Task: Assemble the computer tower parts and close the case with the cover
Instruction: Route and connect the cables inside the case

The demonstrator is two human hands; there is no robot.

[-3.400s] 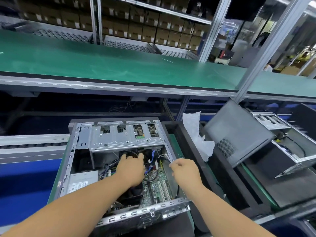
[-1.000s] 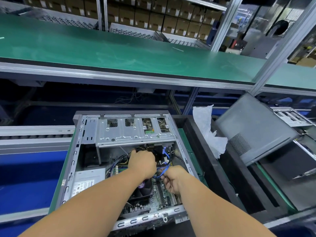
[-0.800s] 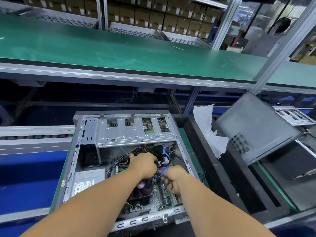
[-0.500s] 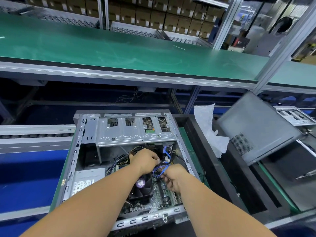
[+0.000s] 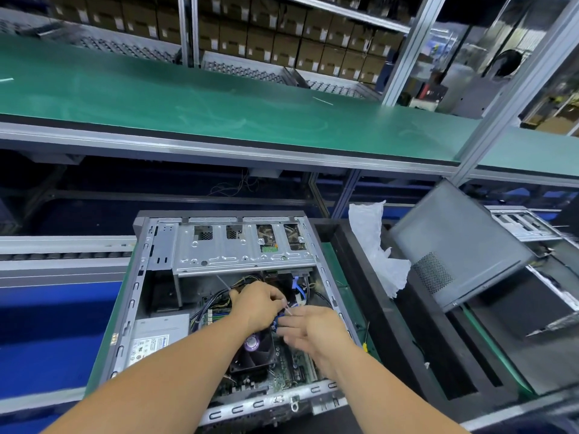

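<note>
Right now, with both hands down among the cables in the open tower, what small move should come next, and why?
Probably tuck the blue cable down beside the CPU fan. The left hand pinches something thin and pale, what it is cannot be told, and the right hand lies flat beside it. Cables lie loose inside the case, and the cover leans off to the right, not yet fitted.
</note>
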